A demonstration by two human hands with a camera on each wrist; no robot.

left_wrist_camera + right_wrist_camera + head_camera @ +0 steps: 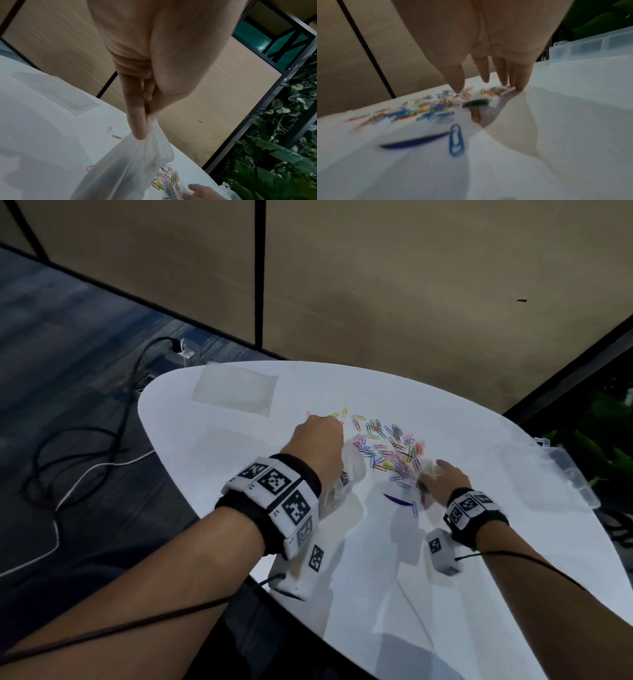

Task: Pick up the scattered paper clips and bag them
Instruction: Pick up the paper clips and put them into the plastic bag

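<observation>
Right now the left hand (142, 75) is pinching the gathered rim of a clear plastic bag (126, 166) between thumb and fingers, so that the bag is hanging down from the grip and sagging toward the white table (376, 559). In the left wrist view a few dark shapes are showing through the film, but whether they are clips inside it I cannot tell.

To the right of that grip, the right hand (442, 479) is reaching down with fingers (457, 78) spread and nearly straight, their tips touching or just above the near right edge of the heap of coloured paper clips (390, 451); it is gripping nothing that I can make out, though blur is hiding the fingertips.

So the heap is lying between the two hands, just right of the bag and just far and left of the right hand. That hand is judged to be the nearer one for picking, and each pinch would have to travel left to the bag's mouth. One blue paper clip (456, 140) is lying apart, nearer than the heap, its long axis running near to far, beside a dark blue curved strip (414, 142).

Outward, a second flat clear bag (236, 392) is lying at the far left, and a clear compartment box (568, 474) is sitting at the right edge.
</observation>
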